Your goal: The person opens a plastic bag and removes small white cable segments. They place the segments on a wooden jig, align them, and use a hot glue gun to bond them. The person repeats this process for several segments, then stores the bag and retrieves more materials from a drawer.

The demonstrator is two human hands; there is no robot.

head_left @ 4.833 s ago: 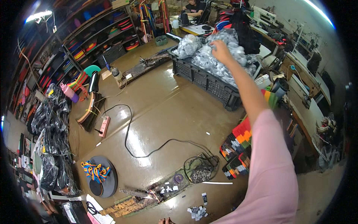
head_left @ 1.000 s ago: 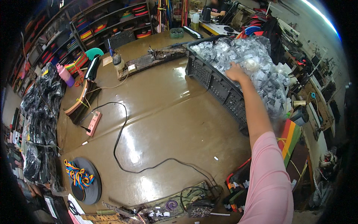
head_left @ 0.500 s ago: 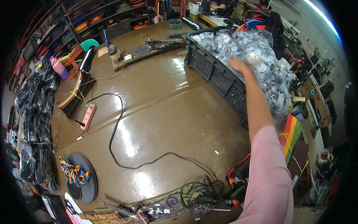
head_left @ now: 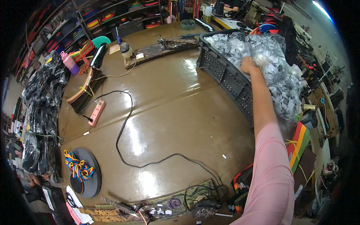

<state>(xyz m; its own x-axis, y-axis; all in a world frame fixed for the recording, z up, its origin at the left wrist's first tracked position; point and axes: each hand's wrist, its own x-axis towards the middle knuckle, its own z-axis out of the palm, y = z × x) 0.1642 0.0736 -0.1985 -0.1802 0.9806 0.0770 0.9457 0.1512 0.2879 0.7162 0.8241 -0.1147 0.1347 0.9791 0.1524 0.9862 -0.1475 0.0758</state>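
At the far right of the surface [head_left: 187, 127], a black crate [head_left: 225, 80] stands heaped with clear plastic bags [head_left: 277, 71] full of small whitish and grey pieces. The person's right grip [head_left: 248, 65] is at the bags, just inside the crate's near left side, its fingers bent down toward them; whether it is grasping a bag or only touching one, I cannot tell. The bare forearm passes over the crate's rim, and a pink sleeve [head_left: 268, 172] covers the upper arm at the near right. Just right of the sleeve is a red, yellow and green striped bundle [head_left: 299, 144].

Across the middle of the surface winds a black cord [head_left: 118, 138], which runs from a pink power strip [head_left: 96, 113] on the left to a worn board [head_left: 163, 201] at the near edge. A purple coil [head_left: 174, 203] and some white scraps lie on that board. Near left, a grey disc [head_left: 93, 180] carries a tangle of multicoloured rope [head_left: 78, 167]. Far left, a pink and purple bottle [head_left: 70, 63] stands beside bundles in black plastic [head_left: 41, 120]. Left of the crate, a dark plank [head_left: 165, 48] lies near a jar [head_left: 126, 51].
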